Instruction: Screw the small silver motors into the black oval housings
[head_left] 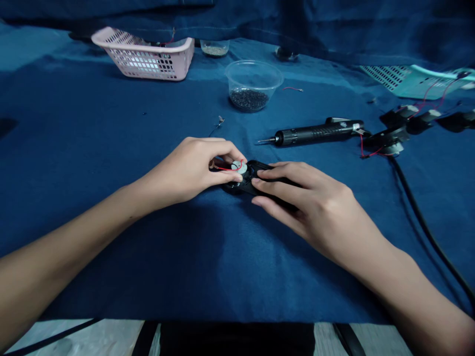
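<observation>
Black elongated plastic housing [246, 187] is sitting between the two hands, over the dark blue cloth [129, 277], near the middle of my view. I am judging it light and stiff, perhaps slick, and favouring its ends for a hold over the thin red wire [224, 169], which is looking fragile. At its left end, the left hand [196, 168] is pinching a silvery round part [239, 167] between thumb and fingers; the right hand [319, 198] is resting its fingertips on the housing, though I am not managing to tell whether the thumb is clamping. Farther out, from the left, a pink perforated plastic basket [184, 62] is standing well apart, a clear plastic tub [256, 80] of small dark pieces [249, 100] is sitting beyond the hands, and a black cylindrical screwdriver [319, 133] is lying just behind the right hand, getting in the way there. Black curved parts [386, 138] are crowding its right end, a thick black cable [417, 202] is trailing past the right forearm, and a mint-green plastic basket [419, 83] is standing behind.
</observation>
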### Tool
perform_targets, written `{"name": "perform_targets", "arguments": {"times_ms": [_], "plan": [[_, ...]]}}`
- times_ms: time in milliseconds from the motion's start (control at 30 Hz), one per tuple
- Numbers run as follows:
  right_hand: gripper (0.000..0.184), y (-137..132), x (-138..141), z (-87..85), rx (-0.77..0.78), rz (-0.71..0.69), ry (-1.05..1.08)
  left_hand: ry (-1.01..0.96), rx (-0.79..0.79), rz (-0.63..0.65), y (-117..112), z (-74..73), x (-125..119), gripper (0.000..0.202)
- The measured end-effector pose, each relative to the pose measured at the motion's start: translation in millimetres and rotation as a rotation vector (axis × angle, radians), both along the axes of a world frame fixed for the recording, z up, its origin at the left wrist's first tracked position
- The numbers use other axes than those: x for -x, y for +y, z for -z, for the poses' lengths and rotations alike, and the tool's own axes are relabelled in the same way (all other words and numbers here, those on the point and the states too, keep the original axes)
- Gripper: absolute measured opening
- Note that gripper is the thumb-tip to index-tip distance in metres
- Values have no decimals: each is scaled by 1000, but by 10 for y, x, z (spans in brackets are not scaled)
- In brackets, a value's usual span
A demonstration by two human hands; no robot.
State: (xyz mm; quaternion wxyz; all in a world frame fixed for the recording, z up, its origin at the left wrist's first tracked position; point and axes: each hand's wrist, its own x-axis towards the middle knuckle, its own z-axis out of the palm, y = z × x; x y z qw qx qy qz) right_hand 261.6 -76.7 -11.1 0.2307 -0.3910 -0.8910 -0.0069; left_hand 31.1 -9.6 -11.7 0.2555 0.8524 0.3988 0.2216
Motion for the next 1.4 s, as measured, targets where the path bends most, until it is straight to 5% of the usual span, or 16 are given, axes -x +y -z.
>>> {"name": "perform_targets", "arguments": {"times_ms": [833,1400], "plan": [[25,20,44,66,4,3,25,-18,-9,10,-10,6,7,21],[26,66,37,-65,38,-35,-99,-7,-5,10,-17,-26,9,20]]}}
